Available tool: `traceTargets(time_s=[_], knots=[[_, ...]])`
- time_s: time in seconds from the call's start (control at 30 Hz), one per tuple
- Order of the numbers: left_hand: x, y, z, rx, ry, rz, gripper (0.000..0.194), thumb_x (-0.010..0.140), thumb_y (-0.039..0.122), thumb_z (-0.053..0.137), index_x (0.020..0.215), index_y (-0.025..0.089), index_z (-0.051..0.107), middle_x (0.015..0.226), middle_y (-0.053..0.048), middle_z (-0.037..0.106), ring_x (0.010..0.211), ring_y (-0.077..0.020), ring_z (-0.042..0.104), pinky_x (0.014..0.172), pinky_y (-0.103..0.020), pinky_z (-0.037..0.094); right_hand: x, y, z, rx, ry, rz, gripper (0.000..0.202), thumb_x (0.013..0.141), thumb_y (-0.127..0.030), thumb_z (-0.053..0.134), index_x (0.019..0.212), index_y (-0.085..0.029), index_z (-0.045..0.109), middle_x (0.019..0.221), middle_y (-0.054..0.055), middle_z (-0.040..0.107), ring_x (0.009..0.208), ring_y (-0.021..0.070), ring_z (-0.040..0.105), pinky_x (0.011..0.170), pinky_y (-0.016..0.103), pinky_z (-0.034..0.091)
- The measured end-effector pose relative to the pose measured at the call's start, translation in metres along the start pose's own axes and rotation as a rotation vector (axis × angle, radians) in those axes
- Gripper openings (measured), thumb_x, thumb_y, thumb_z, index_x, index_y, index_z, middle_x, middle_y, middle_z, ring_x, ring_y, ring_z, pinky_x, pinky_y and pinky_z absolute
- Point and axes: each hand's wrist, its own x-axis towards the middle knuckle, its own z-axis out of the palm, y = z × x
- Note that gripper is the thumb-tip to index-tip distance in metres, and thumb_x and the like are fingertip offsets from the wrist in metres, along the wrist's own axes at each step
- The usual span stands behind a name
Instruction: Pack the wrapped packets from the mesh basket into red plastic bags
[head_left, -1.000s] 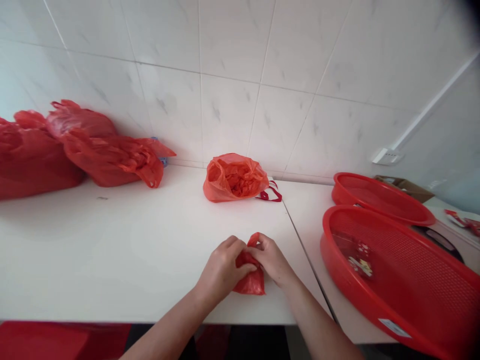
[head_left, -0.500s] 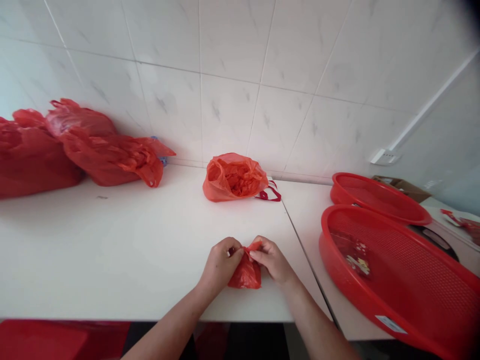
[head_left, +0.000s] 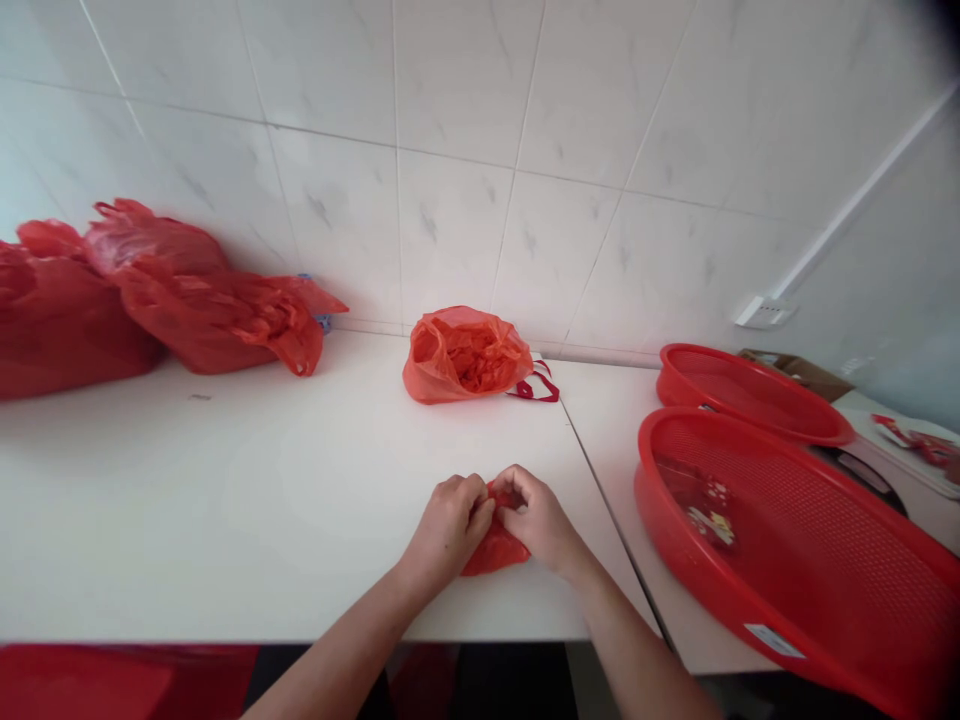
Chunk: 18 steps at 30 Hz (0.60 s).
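A small red plastic bag (head_left: 496, 552) lies near the front edge of the white table, partly hidden under my fingers. My left hand (head_left: 451, 520) pinches its gathered top from the left. From the right, my right hand (head_left: 534, 515) grips the same top with thumb and fingers, close beside the left fingertips. Farther back stands an open red bag (head_left: 469, 355) with crumpled red plastic inside and a dark red strap beside it.
Full red bags (head_left: 187, 300) rest against the tiled wall at the left. Two red baskets (head_left: 787, 540) are at the right, the nearer holding small pale pieces. A cardboard box (head_left: 806, 375) sits behind them. A seam crosses the tabletop right of my hands.
My hands have closed tighter together over the bag's top, and my left hand has turned to cover more of it. Less of the small bag shows.
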Motion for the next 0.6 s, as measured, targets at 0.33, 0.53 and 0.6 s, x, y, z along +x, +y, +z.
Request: traceTargets(time_s=[0.33, 0.53, 0.6], knots=[[-0.004, -0.004, 0.014, 0.076, 0.053, 0.139, 0.019, 0.085, 0.013, 0.04, 0.067, 0.02, 0.043, 0.068, 0.0, 0.052, 0.067, -0.0155, 0.046, 0.067, -0.03, 0.039, 0.004, 0.015, 0.012, -0.301, 0.228, -0.051, 0.013, 0.072, -0.011, 0.043, 0.07, -0.023, 0.047, 0.067, -0.003, 0.053, 0.064, 0.0148, 0.048, 0.061, 0.027, 0.037], [-0.006, -0.008, 0.009, 0.19, 0.108, 0.272, 0.022, 0.089, 0.012, 0.039, 0.071, 0.019, 0.049, 0.07, -0.002, 0.055, 0.07, -0.0154, 0.049, 0.073, -0.032, 0.04, 0.002, 0.007, -0.006, 0.172, -0.018, 0.068, 0.006, 0.076, -0.019, 0.048, 0.075, -0.02, 0.054, 0.073, -0.001, 0.058, 0.07, 0.0136, 0.053, 0.066, 0.026, 0.041], [-0.007, -0.006, 0.007, 0.208, 0.103, 0.317, 0.021, 0.089, 0.012, 0.04, 0.074, 0.019, 0.052, 0.074, -0.003, 0.057, 0.073, -0.0158, 0.05, 0.074, -0.032, 0.039, 0.003, 0.006, -0.011, 0.276, -0.039, 0.116, 0.008, 0.077, -0.024, 0.054, 0.072, -0.019, 0.052, 0.07, -0.002, 0.056, 0.067, 0.0124, 0.051, 0.065, 0.026, 0.04]])
